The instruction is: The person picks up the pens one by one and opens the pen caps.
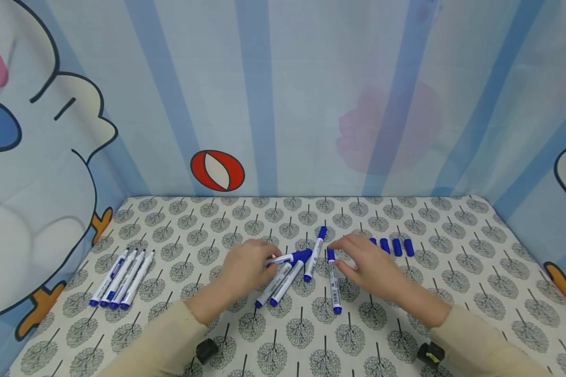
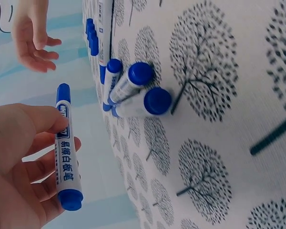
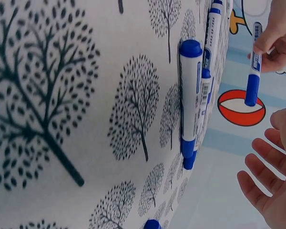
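Note:
My left hand [image 1: 246, 266] pinches a white whiteboard marker [image 2: 66, 152], its blue cap pointing toward the right hand. In the left wrist view the marker is held above the cloth, thumb on its label and fingers behind. My right hand [image 1: 372, 264] is held apart from it, fingers spread and slightly bent, with nothing in them in the right wrist view. Below and between the hands lie capped markers: two side by side [image 1: 289, 283], one tilted marker [image 1: 315, 255] farther back, and one marker [image 1: 334, 285] beside the right fingertips.
At the left, several uncapped markers [image 1: 122, 280] lie in a row with dark tips facing away. Several loose blue caps [image 1: 396, 247] stand in a line beyond the right hand. A tree-patterned cloth [image 1: 302, 335] covers the table, and a printed curtain [image 1: 302, 104] hangs behind it.

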`<state>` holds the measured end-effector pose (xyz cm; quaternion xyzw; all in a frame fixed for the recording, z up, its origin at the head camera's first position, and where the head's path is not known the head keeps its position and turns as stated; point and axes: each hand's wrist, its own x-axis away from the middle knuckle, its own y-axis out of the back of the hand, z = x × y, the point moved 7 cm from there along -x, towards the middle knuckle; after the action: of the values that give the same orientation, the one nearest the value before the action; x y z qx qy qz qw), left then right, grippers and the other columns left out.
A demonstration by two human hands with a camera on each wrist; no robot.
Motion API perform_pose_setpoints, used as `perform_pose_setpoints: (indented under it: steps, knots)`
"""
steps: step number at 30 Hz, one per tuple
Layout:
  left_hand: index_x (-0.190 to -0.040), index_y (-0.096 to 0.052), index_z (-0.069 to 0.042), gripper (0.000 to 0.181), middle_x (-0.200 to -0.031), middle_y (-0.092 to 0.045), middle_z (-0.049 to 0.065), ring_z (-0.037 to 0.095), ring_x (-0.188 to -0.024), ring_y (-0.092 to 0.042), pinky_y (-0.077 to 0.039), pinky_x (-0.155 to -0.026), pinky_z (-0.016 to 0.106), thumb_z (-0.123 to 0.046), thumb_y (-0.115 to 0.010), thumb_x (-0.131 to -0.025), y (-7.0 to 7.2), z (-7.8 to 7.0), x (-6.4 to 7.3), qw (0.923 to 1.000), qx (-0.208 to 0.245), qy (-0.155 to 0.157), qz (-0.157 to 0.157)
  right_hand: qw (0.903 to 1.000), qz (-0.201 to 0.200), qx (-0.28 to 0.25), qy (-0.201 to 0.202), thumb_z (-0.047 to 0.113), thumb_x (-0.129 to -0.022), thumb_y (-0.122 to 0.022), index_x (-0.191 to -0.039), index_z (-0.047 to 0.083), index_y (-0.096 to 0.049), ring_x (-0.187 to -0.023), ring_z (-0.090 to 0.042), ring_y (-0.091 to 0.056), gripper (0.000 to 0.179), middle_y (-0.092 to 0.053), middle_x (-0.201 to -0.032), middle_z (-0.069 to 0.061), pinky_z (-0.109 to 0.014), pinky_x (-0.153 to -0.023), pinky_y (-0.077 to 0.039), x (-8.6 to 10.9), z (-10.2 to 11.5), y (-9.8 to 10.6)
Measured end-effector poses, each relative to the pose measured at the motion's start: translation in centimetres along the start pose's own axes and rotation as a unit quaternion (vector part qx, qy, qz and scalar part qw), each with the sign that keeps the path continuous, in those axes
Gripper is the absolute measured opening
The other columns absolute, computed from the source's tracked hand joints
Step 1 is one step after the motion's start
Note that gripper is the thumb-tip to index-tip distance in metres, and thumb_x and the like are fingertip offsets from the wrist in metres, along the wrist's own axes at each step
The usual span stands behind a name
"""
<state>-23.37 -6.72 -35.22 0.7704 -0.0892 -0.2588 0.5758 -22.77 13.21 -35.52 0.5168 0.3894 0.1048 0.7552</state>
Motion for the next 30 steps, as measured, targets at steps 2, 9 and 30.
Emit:
perform_pose_setpoints:
  steps: [2,9,30]
  knots:
    - [-0.094,-0.070,-0.018,0.017,-0.086,-0.065,-0.006,0.008,-0.072,-0.056,-0.044,-0.053,0.020,-0.018,-0.068,-0.077,-0.1,-0.4,-0.1,1.0000,0.000,-0.005,0.006,1.0000,0.006,-0.005,-0.002,0.022,-0.082,-0.067,-0.113,0.014,-0.060,-0.103,-0.017,-0.057,0.033,-0.062,-0.109,0.001,-0.033,-0.083,-0.050,0.0,0.2,-0.1]
    - [-0.099,-0.069,-0.022,0.020,-0.084,-0.060,-0.008,0.006,-0.073,-0.053,-0.040,-0.051,0.015,-0.023,-0.068,-0.078,-0.5,-1.8,-0.3,0.9993,-0.013,-0.023,0.028,1.0000,0.004,-0.007,-0.001,0.025,-0.081,-0.068,-0.113,0.016,-0.060,-0.104,-0.019,-0.056,0.034,-0.062,-0.110,0.000,-0.034,-0.082,-0.051,0.0,1.0,-0.2]
    - [-0.097,-0.069,-0.025,0.019,-0.083,-0.062,-0.009,0.008,-0.069,-0.050,-0.038,-0.051,0.016,-0.023,-0.070,-0.078,-0.2,-4.6,-0.7,0.9946,-0.011,-0.102,-0.020,0.9999,0.000,0.001,0.012,0.027,-0.079,-0.071,-0.102,0.018,-0.064,-0.073,-0.005,-0.050,0.026,-0.060,-0.085,0.009,-0.018,-0.058,-0.042,-0.2,2.0,-0.7]
